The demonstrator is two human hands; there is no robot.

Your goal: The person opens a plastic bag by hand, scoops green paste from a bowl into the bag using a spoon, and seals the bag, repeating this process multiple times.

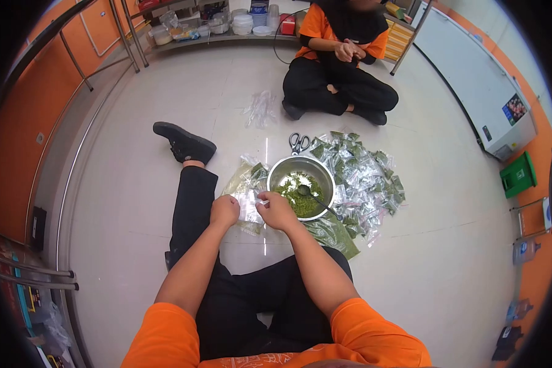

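Observation:
Between my two hands is a clear plastic bag, stretched flat above the floor. My left hand is closed on its left side, and my right hand is closed on its right side; the fingertips are partly hidden. Just beyond my right hand stands a steel bowl holding green shreds and a white substance. A dark spoon rests in the bowl, its handle over the rim. Beneath and behind the bag lie more plastic bags, some with green contents.
Right of the bowl spreads a heap of small filled plastic packets, with a larger green-filled bag nearer me. Black-handled scissors lie behind the bowl. Another person sits cross-legged opposite, hands together. Loose clear bags lie on the floor.

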